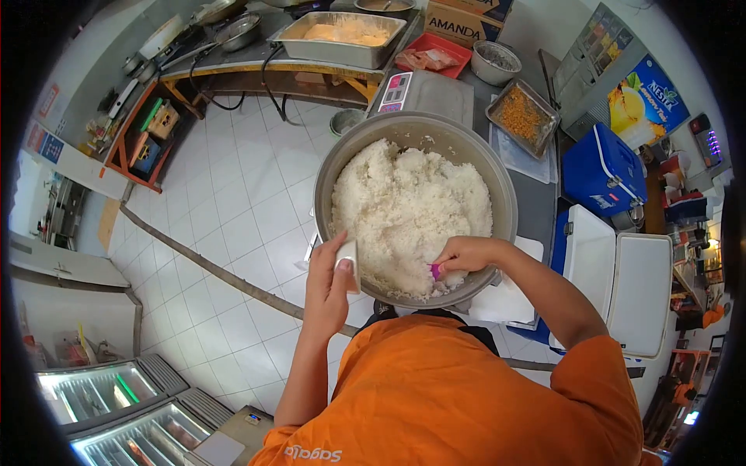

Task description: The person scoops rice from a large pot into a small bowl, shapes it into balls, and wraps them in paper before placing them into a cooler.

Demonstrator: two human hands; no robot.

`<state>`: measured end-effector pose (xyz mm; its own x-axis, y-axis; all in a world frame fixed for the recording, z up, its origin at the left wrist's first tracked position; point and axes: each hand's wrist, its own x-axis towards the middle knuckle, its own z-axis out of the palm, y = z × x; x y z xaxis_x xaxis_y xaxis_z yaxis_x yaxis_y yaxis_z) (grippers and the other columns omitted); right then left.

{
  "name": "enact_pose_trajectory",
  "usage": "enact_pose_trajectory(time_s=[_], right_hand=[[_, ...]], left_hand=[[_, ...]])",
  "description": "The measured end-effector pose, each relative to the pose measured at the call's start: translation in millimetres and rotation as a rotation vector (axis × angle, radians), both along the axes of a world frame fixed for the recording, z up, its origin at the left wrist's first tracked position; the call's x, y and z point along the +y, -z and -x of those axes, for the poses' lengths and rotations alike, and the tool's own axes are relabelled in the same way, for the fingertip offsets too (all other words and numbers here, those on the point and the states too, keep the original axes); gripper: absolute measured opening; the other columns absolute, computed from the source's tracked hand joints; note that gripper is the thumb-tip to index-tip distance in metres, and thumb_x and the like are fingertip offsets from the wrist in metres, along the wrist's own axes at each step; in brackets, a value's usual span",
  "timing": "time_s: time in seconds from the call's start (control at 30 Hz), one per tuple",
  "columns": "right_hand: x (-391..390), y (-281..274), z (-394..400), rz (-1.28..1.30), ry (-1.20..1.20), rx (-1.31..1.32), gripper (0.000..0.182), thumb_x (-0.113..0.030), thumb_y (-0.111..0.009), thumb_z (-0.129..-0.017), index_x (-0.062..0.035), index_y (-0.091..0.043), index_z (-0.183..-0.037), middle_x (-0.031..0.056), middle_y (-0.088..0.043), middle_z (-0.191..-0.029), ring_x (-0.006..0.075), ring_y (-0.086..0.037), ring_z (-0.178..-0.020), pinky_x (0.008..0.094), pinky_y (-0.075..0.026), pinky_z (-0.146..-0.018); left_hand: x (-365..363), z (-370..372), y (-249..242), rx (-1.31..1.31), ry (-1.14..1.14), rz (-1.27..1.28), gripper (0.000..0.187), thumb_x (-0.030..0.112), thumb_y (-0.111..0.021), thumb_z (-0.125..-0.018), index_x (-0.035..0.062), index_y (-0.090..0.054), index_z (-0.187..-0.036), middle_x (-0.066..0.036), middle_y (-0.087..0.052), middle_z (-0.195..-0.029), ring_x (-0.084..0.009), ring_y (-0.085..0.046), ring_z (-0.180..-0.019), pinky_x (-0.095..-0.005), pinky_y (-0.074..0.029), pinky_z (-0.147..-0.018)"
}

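A large round metal pot [497,167] holds a heap of white rice [412,202]. My left hand [326,287] is closed around a small white container [347,266], just outside the pot's lower left rim. Inside the pot at the lower right, my right hand [466,256] grips a purple utensil [436,271]; the utensil's far end is hidden in the rice.
Behind the pot stands a scale [435,95]. A tray of orange-brown food [522,115], a metal bowl [496,64] and a red tray [432,56] lie beyond. At the right are a blue cooler [604,171] and an open white cooler [643,283].
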<state>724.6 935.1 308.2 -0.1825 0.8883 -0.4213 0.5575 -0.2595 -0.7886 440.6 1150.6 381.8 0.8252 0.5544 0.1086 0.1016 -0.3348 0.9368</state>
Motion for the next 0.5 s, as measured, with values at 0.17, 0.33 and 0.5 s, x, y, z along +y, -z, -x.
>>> enact_pose_trajectory(time_s=[0.17,0.33,0.5], right_hand=[[-2,-79,0,-0.052,0.304,0.0,0.023,-0.013,-0.067,-0.096,-0.0016,-0.076,-0.113,0.0176,-0.076,-0.094,0.0244,-0.069,-0.075,0.0332,-0.052,-0.073],[9,-145,38,-0.37,0.452,-0.612,0.026,-0.013,-0.068,-0.095,-0.0033,-0.075,-0.118,0.0162,-0.077,-0.095,0.0345,-0.07,-0.076,0.0374,-0.055,-0.071],[-2,-151,57,-0.646,0.695,-0.896,0.035,-0.018,-0.067,-0.096,-0.0058,-0.069,-0.13,0.0152,-0.076,-0.098,0.0418,-0.072,-0.085,0.047,-0.058,-0.077]], left_hand=[[-1,-37,10,0.075,0.101,0.134,0.045,0.017,-0.041,-0.109,0.0023,-0.05,-0.151,-0.016,-0.054,-0.143,-0.0284,-0.054,-0.13,-0.0364,-0.04,-0.112],[-26,-90,10,-0.009,0.098,1.372,0.047,0.033,-0.038,-0.11,0.0114,-0.049,-0.151,-0.014,-0.056,-0.146,-0.0293,-0.062,-0.122,-0.0451,-0.055,-0.1],[-21,-110,41,-0.273,0.276,1.564,0.047,0.032,-0.035,-0.108,0.0097,-0.051,-0.147,-0.011,-0.057,-0.146,-0.0304,-0.058,-0.132,-0.0508,-0.052,-0.104]])
